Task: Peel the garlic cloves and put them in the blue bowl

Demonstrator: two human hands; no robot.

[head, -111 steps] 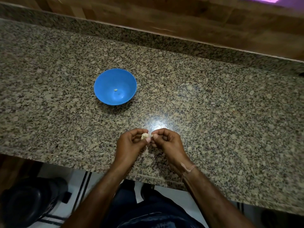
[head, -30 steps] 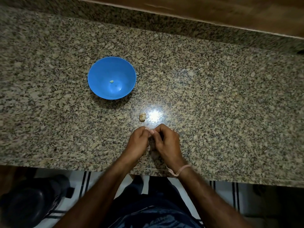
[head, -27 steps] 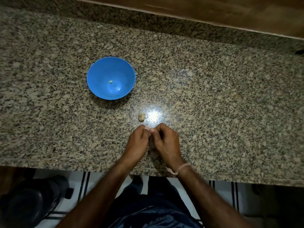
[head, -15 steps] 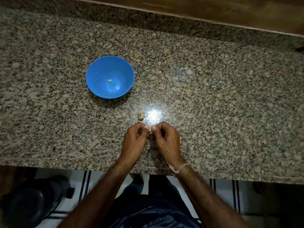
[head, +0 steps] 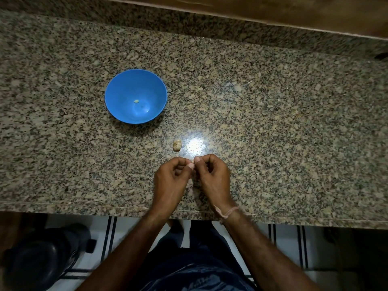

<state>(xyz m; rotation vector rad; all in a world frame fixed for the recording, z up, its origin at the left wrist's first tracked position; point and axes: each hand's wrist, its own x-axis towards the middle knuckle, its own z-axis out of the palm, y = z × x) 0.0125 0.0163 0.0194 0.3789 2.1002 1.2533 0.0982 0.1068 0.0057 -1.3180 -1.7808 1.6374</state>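
Fingers [head: 190, 165]: on both hands the thumb and forefinger tips come together and pinch one small clove [head: 192, 160]; the other fingers are curled toward the palms.
Left hand [head: 170, 181]: low centre of the frame, knuckles up, pinching the clove from the left, probably to steady it.
Right hand [head: 212, 179]: just beside the left, fingertips touching it at the clove; a thin band [head: 227, 213] circles the wrist. This hand looks to be the one picking at the skin.
Clove: held between the two hands just above the surface [head: 273, 122], near its front edge. Little of it shows past the fingertips, so I cannot tell how much skin is on it.
Why held so: a two-handed tip pinch suits something this small, since one side anchors while a nail on the other lifts the skin.
Garlic [head: 177, 145]: a pale lump lying on the surface just above the hands, beside a bright glare spot [head: 195, 145]. It is close enough to reach for next.
Bowl [head: 117, 106]: blue, upright, left of centre in the upper half, well apart from the hands.
In the bowl: one pale piece [head: 136, 101] near the bottom, likely a peeled clove.
Step in hand: peeling, by my reading; the drop into the bowl is not yet made.
Progress: early, with one piece in the bowl and more garlic waiting.
Risk: the clove could slip from the pinch and roll off the front edge.
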